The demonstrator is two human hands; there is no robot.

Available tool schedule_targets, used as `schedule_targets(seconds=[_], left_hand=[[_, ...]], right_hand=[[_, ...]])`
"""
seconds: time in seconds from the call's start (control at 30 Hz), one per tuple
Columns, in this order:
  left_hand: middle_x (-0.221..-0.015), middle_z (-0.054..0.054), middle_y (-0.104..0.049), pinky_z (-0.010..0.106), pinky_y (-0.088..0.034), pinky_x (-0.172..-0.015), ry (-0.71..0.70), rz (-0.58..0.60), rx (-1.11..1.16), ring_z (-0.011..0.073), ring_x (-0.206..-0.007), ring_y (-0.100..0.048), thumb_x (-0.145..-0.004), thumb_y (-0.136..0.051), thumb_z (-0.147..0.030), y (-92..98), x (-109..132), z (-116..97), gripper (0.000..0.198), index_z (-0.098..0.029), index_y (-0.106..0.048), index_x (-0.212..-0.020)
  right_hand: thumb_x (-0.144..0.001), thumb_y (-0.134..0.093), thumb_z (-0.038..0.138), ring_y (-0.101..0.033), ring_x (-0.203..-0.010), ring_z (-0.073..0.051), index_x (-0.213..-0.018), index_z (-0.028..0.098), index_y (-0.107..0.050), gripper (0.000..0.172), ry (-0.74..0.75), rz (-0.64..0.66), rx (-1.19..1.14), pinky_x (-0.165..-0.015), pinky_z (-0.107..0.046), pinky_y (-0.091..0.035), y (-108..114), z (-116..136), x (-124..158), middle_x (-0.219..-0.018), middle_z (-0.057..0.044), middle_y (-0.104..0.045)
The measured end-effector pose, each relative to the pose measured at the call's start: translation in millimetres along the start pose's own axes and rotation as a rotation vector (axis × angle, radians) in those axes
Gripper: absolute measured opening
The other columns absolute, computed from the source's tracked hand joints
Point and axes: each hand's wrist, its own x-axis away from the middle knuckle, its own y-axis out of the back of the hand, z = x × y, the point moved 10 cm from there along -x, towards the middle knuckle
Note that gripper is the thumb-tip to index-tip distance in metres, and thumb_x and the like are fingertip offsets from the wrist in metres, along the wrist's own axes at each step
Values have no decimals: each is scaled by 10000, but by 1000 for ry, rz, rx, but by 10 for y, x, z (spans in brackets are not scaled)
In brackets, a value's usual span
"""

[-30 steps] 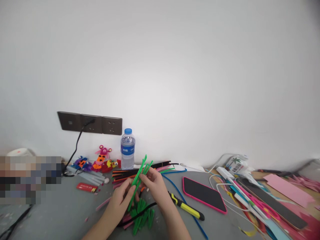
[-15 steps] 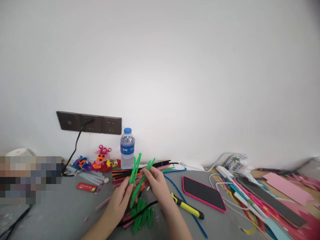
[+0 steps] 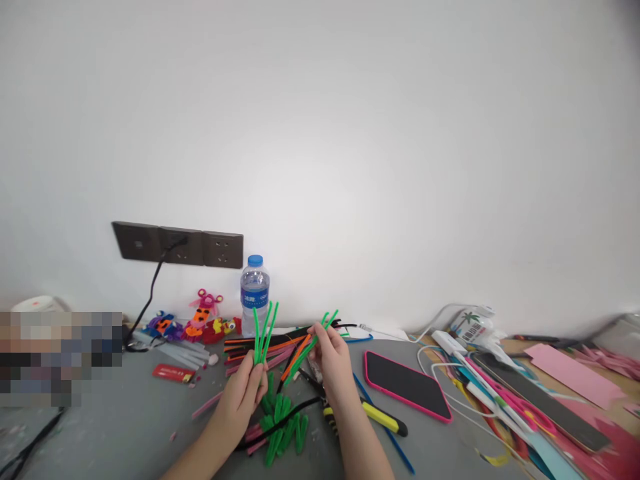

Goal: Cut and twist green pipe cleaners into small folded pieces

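My left hand [image 3: 244,395] is closed around the lower ends of a few green pipe cleaners [image 3: 263,328], thumb pressed against fingers, so the stems stand upright and fan a little at the top; my right hand [image 3: 334,365] pinches another green pipe cleaner [image 3: 311,344] between thumb and fingertips, tilted up to the right, with an orange stem crossing just beside it. The two hands are close together but apart, both raised a little above the grey table [image 3: 125,427].

Right under them, on the near side, lies a small heap of folded green pieces [image 3: 284,427] with a black pipe cleaner [image 3: 295,408] running across it and some pink ends showing at its left. Just beyond my fingers lies a loose bundle of orange, black and pink stems [image 3: 247,348], pointing left to right.

To the right of my right wrist lies a yellow-and-black utility knife [image 3: 383,420]; a blue stem [image 3: 387,437] passes under it; farther right lies a phone in a pink case [image 3: 407,387], screen dark, and beyond that a tangle of white cables [image 3: 450,373] and paper strips. To the far left of the bundle sit a red lighter [image 3: 173,374], clear glue sticks [image 3: 173,353] and small bright craft figures [image 3: 200,323]. A water bottle [image 3: 255,293] stands against the wall, below the dark sockets [image 3: 177,243], one with a black plug in it.
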Motion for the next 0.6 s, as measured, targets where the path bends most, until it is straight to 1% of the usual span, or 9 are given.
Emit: schedule_targets(seconds=[0.07, 0.13, 0.27, 0.37, 0.47, 0.6], left_hand=[[-561, -78, -374, 235, -328, -472, -1, 5, -6, 130, -477, -364, -960, -323, -480, -4, -4, -2, 314, -205, -460, -894], [-557, -79, -379, 240, -333, -483, 0, 8, -10, 129, -473, -369, -959, -325, -479, -9, -10, -16, 315, -205, -463, -889], [-557, -80, -396, 237, -346, -484, 19, 16, 2, 124, -458, -383, -956, -328, -485, -23, -17, -30, 314, -208, -462, -891], [-561, -78, -409, 229, -350, -468, 24, 25, 17, 121, -450, -391, -954, -327, -495, -33, -19, -19, 320, -210, -462, -898], [-550, -78, -424, 232, -352, -465, 16, 14, 17, 123, -439, -398, -947, -343, -502, -19, -20, -8, 315, -213, -458, -891], [-546, -77, -441, 234, -363, -486, 10, 5, 7, 119, -438, -411, -951, -353, -484, -5, -21, -9, 302, -209, -462, -889]], right_hand=[[-646, -692, 600, -451, -442, -107, -724, 175, -627, 437, -9, -23, -49, -464, -236, -379, 66, 0, -23, -483, 65, -460], [-637, -703, 590, -480, -466, -119, -747, 174, -638, 435, -37, 9, -50, -479, -245, -393, 52, -28, -37, -502, 59, -473], [-619, -724, 575, -464, -419, -120, -710, 151, -649, 439, -73, 95, 21, -429, -236, -336, -78, -142, -44, -435, 51, -487], [-617, -726, 572, -459, -393, -121, -694, 141, -653, 443, -75, 123, 76, -418, -236, -327, -153, -241, -68, -410, 34, -519], [-625, -700, 592, -486, -405, -131, -695, 152, -637, 450, -56, 88, 115, -424, -242, -343, -116, -292, -125, -438, 36, -524], [-662, -663, 574, -524, -462, -150, -756, 161, -635, 425, -17, 12, 190, -451, -257, -373, 43, -241, -171, -526, 28, -549]])
